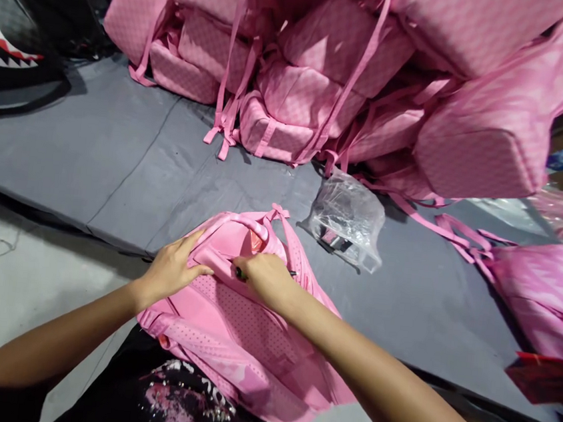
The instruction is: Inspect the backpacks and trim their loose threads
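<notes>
A pink backpack (259, 329) lies tilted over the table's near edge, against my body, with its dotted mesh back panel and shoulder straps facing up. My left hand (172, 268) grips its upper left edge, thumb pressed on the pink fabric near the top handle. My right hand (267, 278) is closed just above the mesh panel, at a fold near the top. From both sides of this fist stick out the ends of a slim dark tool (239, 272), whose kind I cannot make out. A small orange-red patch (257, 241) shows beside the handle.
Pink checkered backpacks (292, 105) are piled along the far side of the grey table (117, 147). A clear plastic bag (349, 215) with small dark items lies right of my work. More pink bags (544, 292) lie at right; a black bag with shark teeth (7, 41) stands far left.
</notes>
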`<act>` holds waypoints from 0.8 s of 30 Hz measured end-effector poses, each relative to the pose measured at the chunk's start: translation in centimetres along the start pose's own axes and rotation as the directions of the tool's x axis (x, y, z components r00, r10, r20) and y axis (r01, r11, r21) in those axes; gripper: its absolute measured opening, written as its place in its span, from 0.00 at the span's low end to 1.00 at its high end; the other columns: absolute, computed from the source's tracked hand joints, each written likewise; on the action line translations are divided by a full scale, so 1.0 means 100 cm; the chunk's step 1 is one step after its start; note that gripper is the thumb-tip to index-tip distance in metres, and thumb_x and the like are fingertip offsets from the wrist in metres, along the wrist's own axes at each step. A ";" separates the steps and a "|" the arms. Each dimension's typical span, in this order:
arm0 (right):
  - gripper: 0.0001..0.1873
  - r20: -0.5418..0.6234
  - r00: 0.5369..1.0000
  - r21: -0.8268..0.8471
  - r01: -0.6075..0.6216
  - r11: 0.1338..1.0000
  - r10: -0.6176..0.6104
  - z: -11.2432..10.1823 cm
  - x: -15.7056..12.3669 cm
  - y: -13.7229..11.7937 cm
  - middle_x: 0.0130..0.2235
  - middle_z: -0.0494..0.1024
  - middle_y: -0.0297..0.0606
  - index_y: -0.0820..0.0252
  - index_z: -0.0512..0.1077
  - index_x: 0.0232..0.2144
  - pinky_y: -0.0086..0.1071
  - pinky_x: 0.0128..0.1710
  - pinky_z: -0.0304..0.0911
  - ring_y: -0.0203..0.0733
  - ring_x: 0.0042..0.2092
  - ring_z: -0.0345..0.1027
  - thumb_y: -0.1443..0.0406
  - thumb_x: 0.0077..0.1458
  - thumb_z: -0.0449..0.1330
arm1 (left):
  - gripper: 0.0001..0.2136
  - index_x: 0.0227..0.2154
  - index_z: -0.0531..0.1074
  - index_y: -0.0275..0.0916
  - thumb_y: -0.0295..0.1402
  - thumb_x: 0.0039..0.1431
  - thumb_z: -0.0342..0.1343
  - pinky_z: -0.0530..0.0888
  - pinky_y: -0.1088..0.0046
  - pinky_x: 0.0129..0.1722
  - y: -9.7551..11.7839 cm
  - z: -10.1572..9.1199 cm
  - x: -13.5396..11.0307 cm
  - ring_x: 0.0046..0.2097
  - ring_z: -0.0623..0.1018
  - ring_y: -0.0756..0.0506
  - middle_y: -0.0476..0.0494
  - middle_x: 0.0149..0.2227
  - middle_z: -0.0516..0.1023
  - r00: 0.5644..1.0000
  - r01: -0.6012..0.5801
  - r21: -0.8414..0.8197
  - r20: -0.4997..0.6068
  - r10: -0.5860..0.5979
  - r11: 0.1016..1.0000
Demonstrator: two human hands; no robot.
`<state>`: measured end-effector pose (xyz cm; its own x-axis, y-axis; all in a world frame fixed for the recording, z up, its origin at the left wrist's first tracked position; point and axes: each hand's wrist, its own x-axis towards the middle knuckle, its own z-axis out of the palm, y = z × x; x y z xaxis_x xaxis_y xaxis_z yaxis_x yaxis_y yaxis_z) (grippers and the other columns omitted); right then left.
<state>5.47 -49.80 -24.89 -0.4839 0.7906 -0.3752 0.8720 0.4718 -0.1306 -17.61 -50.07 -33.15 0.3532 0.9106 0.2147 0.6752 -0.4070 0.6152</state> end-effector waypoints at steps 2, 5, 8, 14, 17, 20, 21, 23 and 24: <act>0.12 -0.079 0.996 0.017 -0.040 0.999 0.041 -0.002 -0.001 -0.002 0.33 0.81 0.43 0.62 0.78 0.43 0.32 0.29 0.47 0.39 0.31 0.72 0.71 0.62 0.55 | 0.33 0.63 0.61 0.40 0.42 0.57 0.65 0.78 0.57 0.53 -0.001 0.000 0.001 0.56 0.79 0.36 0.33 0.57 0.76 1.000 -0.005 -0.009 0.019 0.005 1.000; 0.12 -0.220 0.973 0.141 -0.034 0.989 0.064 -0.005 0.008 -0.012 0.34 0.82 0.42 0.61 0.77 0.45 0.30 0.30 0.49 0.39 0.31 0.72 0.64 0.64 0.57 | 0.34 0.64 0.59 0.39 0.41 0.58 0.65 0.78 0.56 0.54 -0.002 -0.001 0.002 0.57 0.78 0.35 0.33 0.58 0.75 1.000 -0.015 -0.026 0.023 0.016 1.000; 0.12 -0.270 0.963 0.248 0.073 0.966 -0.003 -0.006 0.029 -0.025 0.32 0.81 0.41 0.62 0.78 0.37 0.29 0.29 0.50 0.36 0.30 0.69 0.60 0.63 0.59 | 0.33 0.64 0.60 0.40 0.37 0.57 0.65 0.77 0.57 0.54 -0.005 -0.002 0.002 0.56 0.79 0.36 0.34 0.57 0.77 1.000 0.010 -0.041 0.030 -0.009 0.999; 0.11 -0.228 0.952 0.073 0.225 0.972 -0.203 -0.016 0.030 -0.023 0.33 0.82 0.43 0.63 0.77 0.32 0.30 0.31 0.54 0.40 0.32 0.73 0.62 0.63 0.59 | 0.29 0.63 0.61 0.42 0.35 0.60 0.61 0.77 0.59 0.52 -0.003 -0.010 0.002 0.54 0.80 0.36 0.37 0.55 0.79 0.990 0.106 -0.046 0.093 -0.102 0.993; 0.09 -0.003 0.999 -0.064 0.037 0.997 -0.038 -0.022 0.002 -0.010 0.38 0.83 0.48 0.64 0.78 0.35 0.33 0.34 0.60 0.47 0.39 0.78 0.73 0.61 0.57 | 0.27 0.61 0.64 0.43 0.40 0.61 0.60 0.77 0.60 0.49 0.004 -0.015 0.003 0.51 0.81 0.35 0.39 0.51 0.81 0.983 0.151 -0.035 0.109 -0.146 0.988; 0.14 0.077 0.977 -0.140 -0.185 0.973 0.197 -0.023 -0.029 0.002 0.38 0.83 0.54 0.68 0.78 0.38 0.35 0.33 0.63 0.52 0.40 0.79 0.80 0.57 0.54 | 0.26 0.59 0.66 0.41 0.42 0.60 0.61 0.77 0.59 0.48 0.007 -0.017 0.008 0.50 0.82 0.35 0.39 0.48 0.82 0.975 0.197 -0.064 0.120 -0.189 0.978; 0.15 0.062 0.972 -0.153 -0.217 0.964 0.228 -0.022 -0.040 0.005 0.38 0.83 0.54 0.69 0.78 0.39 0.35 0.33 0.63 0.53 0.40 0.79 0.80 0.56 0.53 | 0.27 0.59 0.67 0.41 0.42 0.59 0.62 0.77 0.59 0.48 0.007 -0.017 0.010 0.50 0.82 0.35 0.38 0.50 0.82 0.971 0.217 -0.078 0.121 -0.207 0.973; 0.16 0.011 0.951 -0.147 -0.303 0.942 0.308 -0.014 -0.062 0.011 0.40 0.83 0.52 0.66 0.77 0.42 0.34 0.32 0.63 0.51 0.40 0.79 0.78 0.58 0.53 | 0.29 0.60 0.67 0.40 0.43 0.57 0.63 0.78 0.58 0.49 0.004 -0.015 0.015 0.52 0.81 0.34 0.36 0.53 0.80 0.963 0.245 -0.112 0.140 -0.228 0.963; 0.15 -0.007 0.937 -0.112 -0.347 0.931 0.349 -0.007 -0.073 0.014 0.40 0.83 0.50 0.64 0.77 0.42 0.33 0.31 0.62 0.49 0.39 0.79 0.76 0.58 0.53 | 0.28 0.59 0.69 0.39 0.43 0.57 0.63 0.78 0.58 0.48 0.003 -0.015 0.018 0.51 0.81 0.34 0.37 0.52 0.80 0.962 0.247 -0.132 0.154 -0.226 0.960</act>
<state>10.18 -54.64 -21.68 -0.1501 0.9082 -0.3907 0.9716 0.2087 0.1119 -17.75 -48.44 -31.41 0.2871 0.9566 -0.0494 0.6498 -0.1566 0.7438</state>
